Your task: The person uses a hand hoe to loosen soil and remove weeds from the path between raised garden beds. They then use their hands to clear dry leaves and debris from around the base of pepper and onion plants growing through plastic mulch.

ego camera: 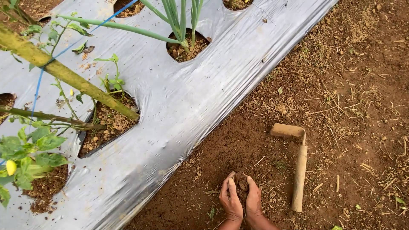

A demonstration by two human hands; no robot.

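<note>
My left hand (230, 199) and my right hand (254, 198) are pressed side by side low in the head view, cupped around a clump of brown soil (242, 184). Both hands are dirty and rest on the bare earth of the furrow. A small hoe (299, 174) with a wooden handle and soil-caked blade lies on the ground just right of my right hand, untouched. To the left runs a raised bed under silver plastic mulch (179, 106).
Round holes in the mulch hold plants: a green onion (182, 40), a leafy pepper plant (30, 149) with a yellow fruit, and a small seedling (113, 79). A mossy bamboo stake (64, 70) leans into one hole, tied with blue string. Dry straw litters the soil at right.
</note>
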